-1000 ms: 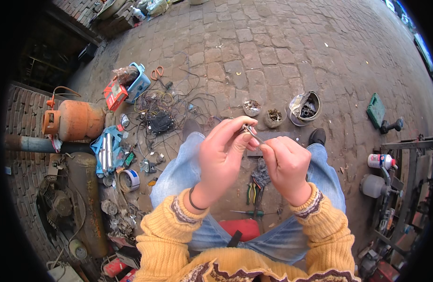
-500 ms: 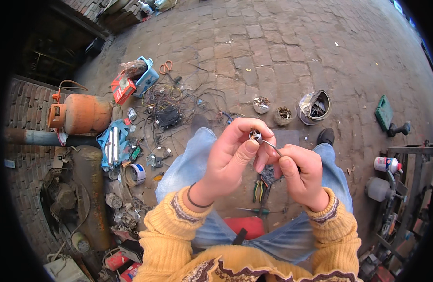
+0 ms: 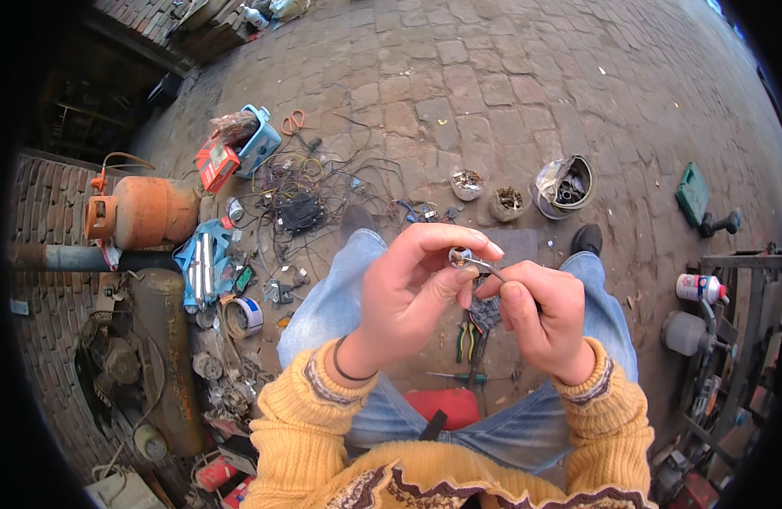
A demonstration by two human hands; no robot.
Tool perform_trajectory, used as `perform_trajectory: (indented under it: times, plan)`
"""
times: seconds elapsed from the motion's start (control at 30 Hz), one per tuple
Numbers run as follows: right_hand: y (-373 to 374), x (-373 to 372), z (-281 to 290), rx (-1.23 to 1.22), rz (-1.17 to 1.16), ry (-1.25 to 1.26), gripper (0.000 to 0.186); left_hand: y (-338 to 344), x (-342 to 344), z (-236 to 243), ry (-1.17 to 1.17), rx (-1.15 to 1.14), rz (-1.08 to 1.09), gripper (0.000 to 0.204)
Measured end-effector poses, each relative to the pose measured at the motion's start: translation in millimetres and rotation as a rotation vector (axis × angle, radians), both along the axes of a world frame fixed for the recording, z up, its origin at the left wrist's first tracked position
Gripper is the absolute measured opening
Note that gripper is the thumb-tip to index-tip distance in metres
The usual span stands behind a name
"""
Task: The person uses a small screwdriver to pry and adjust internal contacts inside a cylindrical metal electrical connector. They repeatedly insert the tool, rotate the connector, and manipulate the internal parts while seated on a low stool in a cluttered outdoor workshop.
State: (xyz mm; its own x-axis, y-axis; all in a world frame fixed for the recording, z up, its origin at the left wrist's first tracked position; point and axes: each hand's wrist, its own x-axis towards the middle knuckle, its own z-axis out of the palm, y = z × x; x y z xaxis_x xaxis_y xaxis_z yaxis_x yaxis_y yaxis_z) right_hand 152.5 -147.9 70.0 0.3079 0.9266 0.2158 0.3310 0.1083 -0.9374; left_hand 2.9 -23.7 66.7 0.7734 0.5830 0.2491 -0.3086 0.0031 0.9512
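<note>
Held up above my lap, a small round metal part (image 3: 459,256) with a hollow, coppery inside is pinched between the thumb and fingers of my left hand (image 3: 403,293). My right hand (image 3: 543,318) grips a thin metal rod-like tool (image 3: 490,270), whose tip reaches into or against the opening of the part. Its other end is hidden in my right fist, so I cannot tell its exact kind. Below the hands, pliers with green-and-yellow handles (image 3: 466,342) lie on the ground. A green-handled screwdriver (image 3: 459,377) lies nearer to me, by a red seat or pad (image 3: 442,407).
Two small tubs of metal bits (image 3: 467,184) and a larger bucket (image 3: 566,188) stand ahead. Tangled wires (image 3: 297,191), a blue basket (image 3: 263,142) and an orange gas cylinder (image 3: 157,210) are at left. A green case (image 3: 692,193) and metal rack (image 3: 739,314) are at right.
My left hand has tilted the round part, and its fingers have straightened over it. The tool's tip now lies further across the part's opening. Both hands have dipped slightly.
</note>
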Motion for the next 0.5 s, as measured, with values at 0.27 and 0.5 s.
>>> perform_trajectory:
  times: [0.27,0.5]
  plan:
    - [0.6,-0.5,-0.4,-0.021,0.005,0.045,0.008,-1.3,1.4,1.1,0.026,-0.052,0.047,0.025]
    - [1.0,0.5,-1.5,-0.019,0.010,-0.003,0.008,1.7,2.0,2.1,0.077,0.068,0.101,0.029]
